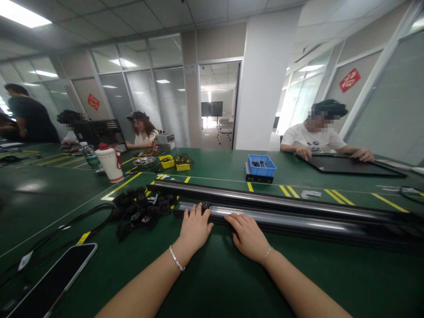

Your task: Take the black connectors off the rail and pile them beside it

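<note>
We see a long rail (298, 216) lying across the table (212, 274) from left to right, with a second rail (265, 198) just behind it. Our left hand (195, 227) and right hand (248, 236) rest side by side at the near rail's left end, fingers on it. A pile of small parts (139, 212) lies just left of the rails. A phone (53, 282) lies at the near left edge. Behind the pile stands a jug (110, 162). Behind the rails sits a bin (261, 165), and further right a flat panel (351, 165) under another person's hands.
</note>
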Motion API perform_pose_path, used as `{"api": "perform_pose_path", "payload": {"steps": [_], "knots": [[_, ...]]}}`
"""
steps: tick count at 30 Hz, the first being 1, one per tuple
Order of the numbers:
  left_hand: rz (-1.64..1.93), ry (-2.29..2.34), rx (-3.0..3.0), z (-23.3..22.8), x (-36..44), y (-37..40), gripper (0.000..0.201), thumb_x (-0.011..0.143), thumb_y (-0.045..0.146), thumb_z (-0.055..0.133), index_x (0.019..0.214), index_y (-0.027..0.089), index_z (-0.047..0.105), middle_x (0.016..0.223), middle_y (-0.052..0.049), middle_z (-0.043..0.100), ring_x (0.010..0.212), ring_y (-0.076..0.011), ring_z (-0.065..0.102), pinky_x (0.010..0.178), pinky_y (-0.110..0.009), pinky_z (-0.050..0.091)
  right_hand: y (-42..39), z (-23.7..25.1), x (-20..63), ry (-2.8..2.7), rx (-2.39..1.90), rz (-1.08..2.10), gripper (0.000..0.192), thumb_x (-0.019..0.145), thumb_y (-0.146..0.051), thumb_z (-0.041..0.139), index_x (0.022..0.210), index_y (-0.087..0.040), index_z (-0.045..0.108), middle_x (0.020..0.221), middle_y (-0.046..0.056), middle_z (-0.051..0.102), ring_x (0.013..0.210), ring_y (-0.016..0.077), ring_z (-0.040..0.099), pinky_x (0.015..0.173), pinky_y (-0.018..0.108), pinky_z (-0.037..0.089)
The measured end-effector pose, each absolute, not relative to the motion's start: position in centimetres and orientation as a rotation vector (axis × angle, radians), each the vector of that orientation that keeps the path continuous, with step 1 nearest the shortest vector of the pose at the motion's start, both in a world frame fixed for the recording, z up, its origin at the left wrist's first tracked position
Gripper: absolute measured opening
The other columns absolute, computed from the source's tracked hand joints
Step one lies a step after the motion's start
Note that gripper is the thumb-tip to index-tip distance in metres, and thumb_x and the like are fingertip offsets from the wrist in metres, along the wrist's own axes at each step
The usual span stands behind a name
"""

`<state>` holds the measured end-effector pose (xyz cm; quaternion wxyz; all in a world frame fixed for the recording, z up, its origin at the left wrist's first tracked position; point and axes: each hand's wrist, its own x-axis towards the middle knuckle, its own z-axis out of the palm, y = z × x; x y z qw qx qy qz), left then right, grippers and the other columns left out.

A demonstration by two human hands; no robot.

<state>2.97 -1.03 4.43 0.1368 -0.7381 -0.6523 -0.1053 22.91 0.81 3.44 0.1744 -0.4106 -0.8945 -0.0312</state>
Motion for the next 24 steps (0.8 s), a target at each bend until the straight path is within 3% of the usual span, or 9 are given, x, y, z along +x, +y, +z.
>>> {"api": "perform_pose_path", "payload": {"steps": [10, 15, 24], "knots": [[-0.284, -1.908, -2.110, 3.93, 2.95, -1.01, 0.050, 0.080, 0.043, 0.053, 0.126, 0.025, 0.044, 0.139, -0.015, 0.037, 0.126, -0.0372, 0.033, 0.100, -0.054, 0.024, 0.78, 3.45, 22.83, -2.524, -1.153, -0.077, 0.054, 0.074, -0.015, 0.043, 0.128, -0.021, 0.044, 0.127, 0.007, 0.048, 0.113, 0.0202, 0.040, 0.098, 0.037, 0.030], [-0.317, -1.913, -2.124, 3.79, 2.93, -0.75, 0.062, 0.076, 0.055, 0.054, 0.133, 0.037, 0.035, 0.146, -0.011, 0.025, 0.128, -0.0403, 0.027, 0.099, -0.059, 0.020, 0.82, 3.40, 22.84, -2.529, -1.153, -0.078, 0.055, 0.073, -0.014, 0.043, 0.128, -0.021, 0.044, 0.127, 0.008, 0.048, 0.112, 0.0206, 0.041, 0.097, 0.038, 0.031], [-0.345, -1.883, -2.153, 3.82, 2.52, -0.63, 0.044, 0.081, 0.053, 0.047, 0.123, 0.037, 0.048, 0.140, -0.009, 0.036, 0.129, -0.0367, 0.028, 0.098, -0.062, 0.019, 0.75, 3.38, 22.82, -2.516, -1.145, -0.073, 0.054, 0.074, -0.014, 0.043, 0.127, -0.021, 0.044, 0.126, 0.007, 0.049, 0.112, 0.0206, 0.041, 0.097, 0.037, 0.031]]}}
